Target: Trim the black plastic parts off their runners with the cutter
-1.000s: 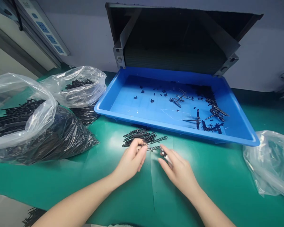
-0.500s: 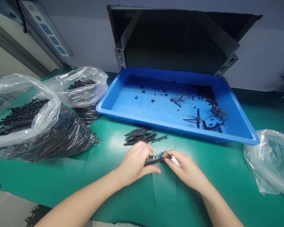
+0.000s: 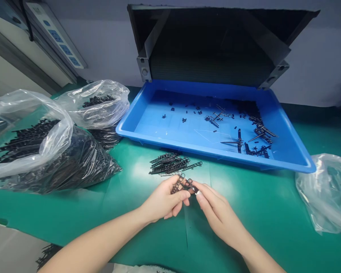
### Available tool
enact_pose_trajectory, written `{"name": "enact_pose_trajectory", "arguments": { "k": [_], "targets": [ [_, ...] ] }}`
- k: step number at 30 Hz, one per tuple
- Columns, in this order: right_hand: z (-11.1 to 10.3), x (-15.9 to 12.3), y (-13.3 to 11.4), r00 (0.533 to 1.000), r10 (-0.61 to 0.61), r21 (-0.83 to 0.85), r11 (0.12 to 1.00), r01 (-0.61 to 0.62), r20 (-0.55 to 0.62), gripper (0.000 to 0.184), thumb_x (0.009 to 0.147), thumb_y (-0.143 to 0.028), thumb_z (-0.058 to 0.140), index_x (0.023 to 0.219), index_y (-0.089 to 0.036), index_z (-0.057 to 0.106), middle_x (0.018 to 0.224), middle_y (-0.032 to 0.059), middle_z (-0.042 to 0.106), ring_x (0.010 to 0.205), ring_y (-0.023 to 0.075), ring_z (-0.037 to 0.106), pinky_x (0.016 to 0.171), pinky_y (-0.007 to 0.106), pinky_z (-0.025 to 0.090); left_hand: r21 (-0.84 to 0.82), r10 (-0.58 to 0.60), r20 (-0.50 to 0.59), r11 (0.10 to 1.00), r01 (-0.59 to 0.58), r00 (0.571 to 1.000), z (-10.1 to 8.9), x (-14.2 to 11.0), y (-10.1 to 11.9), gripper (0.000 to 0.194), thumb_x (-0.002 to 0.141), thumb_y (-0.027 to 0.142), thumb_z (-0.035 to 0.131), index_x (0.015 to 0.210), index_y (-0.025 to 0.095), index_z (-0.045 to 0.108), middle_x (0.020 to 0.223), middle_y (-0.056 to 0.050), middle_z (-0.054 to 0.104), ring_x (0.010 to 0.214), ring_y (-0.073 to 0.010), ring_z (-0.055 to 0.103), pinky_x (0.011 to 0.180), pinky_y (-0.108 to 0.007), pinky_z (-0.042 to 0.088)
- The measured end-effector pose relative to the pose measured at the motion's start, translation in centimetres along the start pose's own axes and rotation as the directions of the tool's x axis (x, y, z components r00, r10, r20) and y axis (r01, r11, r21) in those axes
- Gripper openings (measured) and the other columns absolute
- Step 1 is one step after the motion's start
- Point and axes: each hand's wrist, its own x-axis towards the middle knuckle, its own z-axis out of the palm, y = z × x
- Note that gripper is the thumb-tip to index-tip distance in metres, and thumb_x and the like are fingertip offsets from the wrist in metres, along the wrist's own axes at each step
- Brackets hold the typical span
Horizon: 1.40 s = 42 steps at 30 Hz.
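My left hand [image 3: 170,197] is closed round a black plastic strip with rings [image 3: 177,184], the thumb lying across its near side. The fingertips of my right hand [image 3: 213,203] are pinched on a dark piece [image 3: 193,188] at the strip's right end. Whether that piece is separate or part of the strip I cannot tell. A small white spot shows at the right fingertips. Just beyond my hands, a pile of black ladder-like plastic strips [image 3: 170,163] lies on the green table mat [image 3: 130,223].
Behind the pile stands a blue tray [image 3: 216,153] with scattered small black parts, under a dark opening [image 3: 210,45] in the wall. Clear plastic bags full of black parts [image 3: 74,159] stand at left. Another clear bag [image 3: 326,193] lies at right.
My left hand has turned, and the ringed strip now points up between my hands. My right fingers have moved in closer to the left hand; the white object seen at them is mostly hidden.
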Motion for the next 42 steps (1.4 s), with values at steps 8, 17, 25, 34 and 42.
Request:
{"name": "enact_pose_trajectory", "arguments": {
  "k": [8, 17, 25, 34, 42],
  "targets": [
    [0.3, -0.2, 0.6, 0.993, -0.092, -0.149, 0.984, 0.102, 0.069, 0.036, 0.092, -0.022, 0.033, 0.126, -0.019, 0.043, 0.098, 0.0064, 0.061, 0.082, 0.0172, 0.059, 0.066, 0.028, 0.049, 0.07, -0.01, -0.026, 0.998, 0.012, 1.0, -0.1, -0.1, -0.5, 0.018, 0.079, 0.032, 0.05, 0.074, 0.017, 0.043, 0.039, 0.009, 0.044, 0.025, -0.0038, 0.026, 0.025, -0.013, 0.02],
    [0.7, -0.2, 0.6, 0.991, -0.127, -0.156, 0.979, 0.132, 0.042, 0.035, 0.091, -0.019, 0.034, 0.126, -0.019, 0.042, 0.094, 0.0064, 0.061, 0.076, 0.0169, 0.059, 0.063, 0.028, 0.048, 0.059, -0.001, -0.062, 0.998, 0.005, 0.998, 0.2, 0.0, -0.9, 0.018, 0.078, 0.032, 0.05, 0.073, 0.018, 0.041, 0.043, 0.009, 0.044, 0.026, -0.0034, 0.028, 0.025, -0.012, 0.02],
    [1.7, -0.4, 0.6, 0.99, -0.136, -0.163, 0.978, 0.127, -0.046, 0.035, 0.091, -0.018, 0.033, 0.124, -0.017, 0.044, 0.088, 0.0072, 0.062, 0.071, 0.0169, 0.059, 0.06, 0.028, 0.048, 0.01, 0.06, -0.072, 0.998, -0.06, 0.996, 0.3, 0.5, -1.8, 0.02, 0.079, 0.033, 0.051, 0.076, 0.018, 0.039, 0.058, 0.005, 0.051, 0.029, -0.0025, 0.034, 0.028, -0.013, 0.024],
    [1.4, -0.3, 0.9, 0.989, -0.061, -0.148, 0.988, 0.042, -0.131, 0.033, 0.091, -0.025, 0.036, 0.121, -0.016, 0.048, 0.095, 0.0068, 0.063, 0.078, 0.0149, 0.061, 0.065, 0.024, 0.05, 0.724, 0.551, -0.25, 0.652, -0.224, 0.796, -2.3, 1.0, -0.5, 0.01, 0.08, 0.027, 0.053, 0.08, 0.018, 0.05, 0.068, 0.002, 0.06, 0.056, -0.0121, 0.057, 0.052, -0.02, 0.043],
    [0.7, 0.6, 0.8, 0.959, 0.215, -0.037, 0.973, -0.226, -0.185, 0.039, 0.084, -0.038, 0.041, 0.112, -0.015, 0.056, 0.087, 0.0071, 0.065, 0.072, 0.0184, 0.061, 0.072, 0.03, 0.05, 0.969, 0.725, -0.103, 0.227, -0.095, 0.682, -3.7, 2.2, -1.0, 0.017, 0.08, 0.013, 0.049, 0.089, 0.02, 0.06, 0.085, 0.0, 0.067, 0.075, -0.0182, 0.062, 0.061, -0.024, 0.043]
  ]
}}
